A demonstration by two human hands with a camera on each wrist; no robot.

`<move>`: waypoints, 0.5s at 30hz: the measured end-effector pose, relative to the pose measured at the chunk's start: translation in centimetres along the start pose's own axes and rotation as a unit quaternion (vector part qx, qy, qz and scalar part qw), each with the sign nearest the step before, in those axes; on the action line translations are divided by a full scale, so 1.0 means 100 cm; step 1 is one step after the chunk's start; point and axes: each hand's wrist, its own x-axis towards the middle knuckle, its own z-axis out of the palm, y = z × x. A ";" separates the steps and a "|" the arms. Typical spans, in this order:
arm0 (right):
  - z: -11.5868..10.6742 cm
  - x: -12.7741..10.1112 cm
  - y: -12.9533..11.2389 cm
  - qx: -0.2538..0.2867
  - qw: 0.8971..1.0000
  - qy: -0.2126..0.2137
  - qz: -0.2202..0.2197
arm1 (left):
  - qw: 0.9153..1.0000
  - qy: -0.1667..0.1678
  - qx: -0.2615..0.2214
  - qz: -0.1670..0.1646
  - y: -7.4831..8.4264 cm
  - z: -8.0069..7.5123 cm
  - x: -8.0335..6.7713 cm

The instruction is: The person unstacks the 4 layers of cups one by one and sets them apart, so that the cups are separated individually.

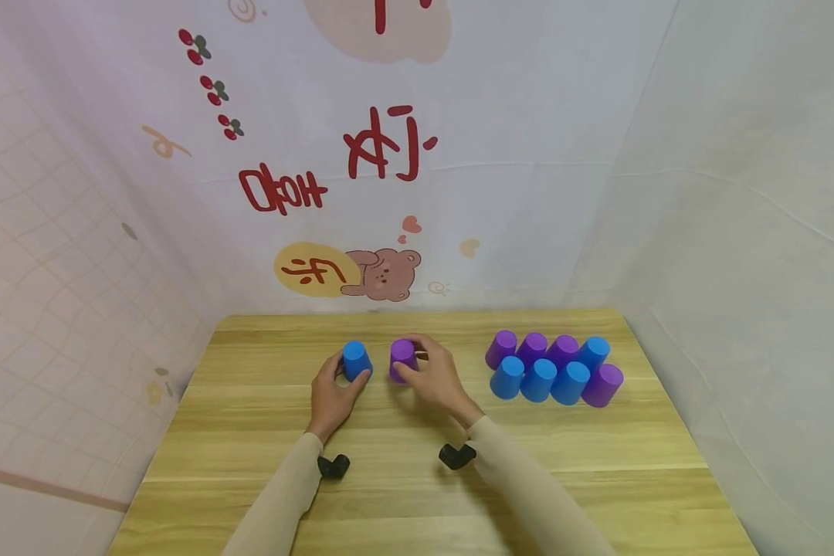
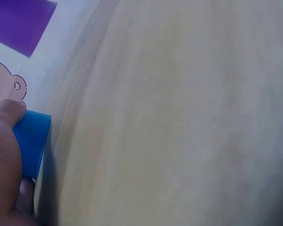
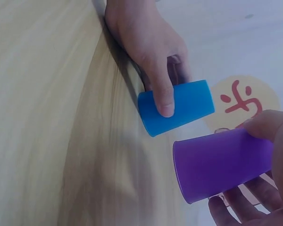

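My left hand [image 1: 332,400] grips an upside-down blue cup [image 1: 357,361], thumb on the near side and fingers around the far left. In the left wrist view, the rim of this blue cup [image 2: 35,141] is right at the tabletop. To its right, my right hand [image 1: 436,380] holds an upside-down purple cup [image 1: 402,361] between thumb and fingers. The right wrist view shows the purple cup [image 3: 221,162] with its open rim a little off the table, near the blue cup [image 3: 179,106] but apart from it.
On the right of the wooden table [image 1: 389,494], several upside-down cups stand close together in two rows. The back row has purple cups [image 1: 532,351] and a blue cup [image 1: 594,354] at its right end; the front has blue cups [image 1: 538,381] and a purple cup [image 1: 602,385]. A printed cloth [image 1: 528,232] hangs behind.
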 end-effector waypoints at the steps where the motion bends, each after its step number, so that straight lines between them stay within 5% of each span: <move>1: -0.002 -0.001 -0.001 -0.002 1.000 0.002 -0.003 | 1.000 -0.001 0.001 -0.001 0.000 0.000 0.000; 15: -0.031 -0.018 -0.008 0.012 0.999 0.034 -0.026 | 1.000 0.010 0.005 0.010 -0.002 0.002 -0.001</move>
